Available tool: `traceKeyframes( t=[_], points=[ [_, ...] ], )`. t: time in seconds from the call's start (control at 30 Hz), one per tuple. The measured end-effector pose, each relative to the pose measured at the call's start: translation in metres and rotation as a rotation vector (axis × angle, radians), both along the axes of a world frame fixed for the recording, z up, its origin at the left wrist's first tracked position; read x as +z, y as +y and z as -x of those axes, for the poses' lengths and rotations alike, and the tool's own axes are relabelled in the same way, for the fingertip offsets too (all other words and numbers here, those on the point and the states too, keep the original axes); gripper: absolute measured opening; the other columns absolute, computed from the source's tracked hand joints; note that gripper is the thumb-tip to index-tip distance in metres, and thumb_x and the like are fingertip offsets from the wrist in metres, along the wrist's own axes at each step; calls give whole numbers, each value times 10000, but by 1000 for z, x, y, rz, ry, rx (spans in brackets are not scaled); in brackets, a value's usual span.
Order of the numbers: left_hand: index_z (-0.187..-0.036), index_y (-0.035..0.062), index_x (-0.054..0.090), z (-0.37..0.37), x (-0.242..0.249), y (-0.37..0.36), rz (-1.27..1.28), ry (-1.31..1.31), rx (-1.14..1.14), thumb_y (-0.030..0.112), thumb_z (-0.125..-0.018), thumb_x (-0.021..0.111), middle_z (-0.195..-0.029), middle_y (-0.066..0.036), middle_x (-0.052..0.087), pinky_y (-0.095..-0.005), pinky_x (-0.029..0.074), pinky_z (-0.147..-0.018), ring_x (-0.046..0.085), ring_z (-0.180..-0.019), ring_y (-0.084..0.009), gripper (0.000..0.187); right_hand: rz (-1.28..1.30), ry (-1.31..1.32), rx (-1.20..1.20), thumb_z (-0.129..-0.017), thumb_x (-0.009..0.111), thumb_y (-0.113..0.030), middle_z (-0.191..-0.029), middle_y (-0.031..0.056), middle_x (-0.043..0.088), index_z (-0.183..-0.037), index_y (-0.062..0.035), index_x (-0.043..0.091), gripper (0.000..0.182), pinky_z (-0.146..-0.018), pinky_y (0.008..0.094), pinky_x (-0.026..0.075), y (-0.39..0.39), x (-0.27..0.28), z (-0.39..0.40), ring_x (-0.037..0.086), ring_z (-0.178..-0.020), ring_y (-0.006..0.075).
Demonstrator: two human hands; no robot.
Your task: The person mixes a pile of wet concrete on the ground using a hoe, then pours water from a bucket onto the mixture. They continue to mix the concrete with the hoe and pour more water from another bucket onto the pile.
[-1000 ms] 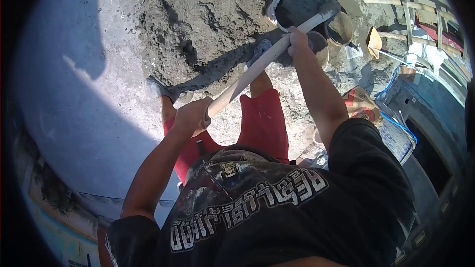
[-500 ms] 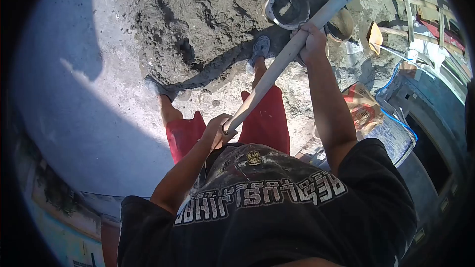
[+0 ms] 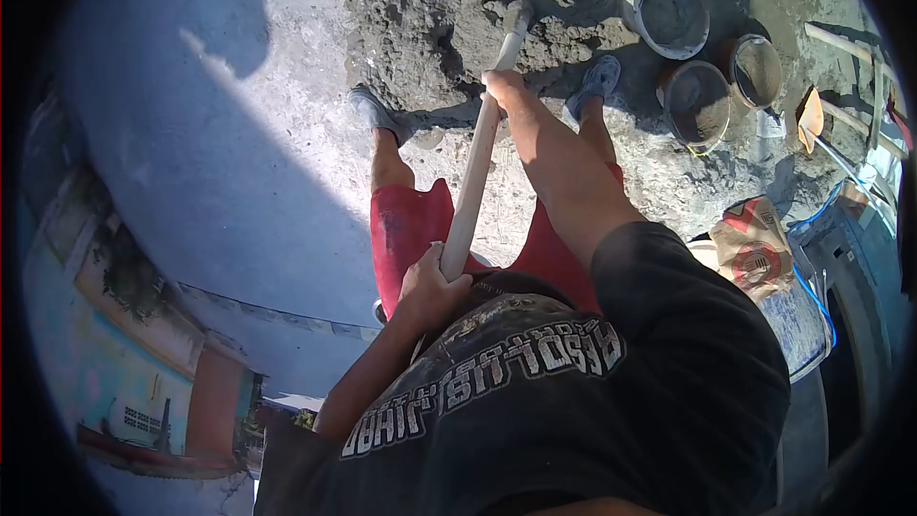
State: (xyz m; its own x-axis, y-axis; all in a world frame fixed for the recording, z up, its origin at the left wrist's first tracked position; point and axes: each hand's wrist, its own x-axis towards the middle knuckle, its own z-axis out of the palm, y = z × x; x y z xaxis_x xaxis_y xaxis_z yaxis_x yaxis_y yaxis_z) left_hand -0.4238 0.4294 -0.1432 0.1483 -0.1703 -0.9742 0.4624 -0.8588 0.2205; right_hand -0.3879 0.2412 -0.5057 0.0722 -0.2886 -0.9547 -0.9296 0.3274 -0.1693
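A long pale wooden handle slants up from my waist to the heap of wet grey mortar. Near its lower end, in front of my shorts, my left hand is closed round it. Further up, my right hand grips the same handle, close to the mortar's edge. The far end of the handle reaches into the mortar, and whatever tool head it has is hidden there.
Right of the mortar stand a bucket of grey mix and two more buckets. An orange-bladed tool, a paper sack and a wooden ladder-like frame lie further right. My feet are at the mortar's near edge.
The handle's far end has swung left and down from over the buckets to the mortar, my right hand moving with it. The view has shifted, showing more buckets.
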Motion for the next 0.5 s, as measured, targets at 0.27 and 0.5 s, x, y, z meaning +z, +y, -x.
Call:
traceKeyframes(
  t=[0.27,0.5],
  points=[
    [-1365,69,434,-78,86,-92,691,-141,125,443,-803,716,-1203,-220,572,-398,470,-900,598,-1084,-313,732,-441,-76,-173,-853,565,-126,-747,133,574,-1057,-43,474,238,-561,395,496,-94,68,-21,576,-611,246],
    [-1206,69,543,-99,170,-169,1049,-162,-5,429,-764,757,-874,-136,611,-385,496,-715,626,-802,-298,609,-547,-262,-342,-902,506,-134,-751,128,561,-1007,-1,442,181,-517,332,509,-215,196,-3,580,-600,215]
  ],
)
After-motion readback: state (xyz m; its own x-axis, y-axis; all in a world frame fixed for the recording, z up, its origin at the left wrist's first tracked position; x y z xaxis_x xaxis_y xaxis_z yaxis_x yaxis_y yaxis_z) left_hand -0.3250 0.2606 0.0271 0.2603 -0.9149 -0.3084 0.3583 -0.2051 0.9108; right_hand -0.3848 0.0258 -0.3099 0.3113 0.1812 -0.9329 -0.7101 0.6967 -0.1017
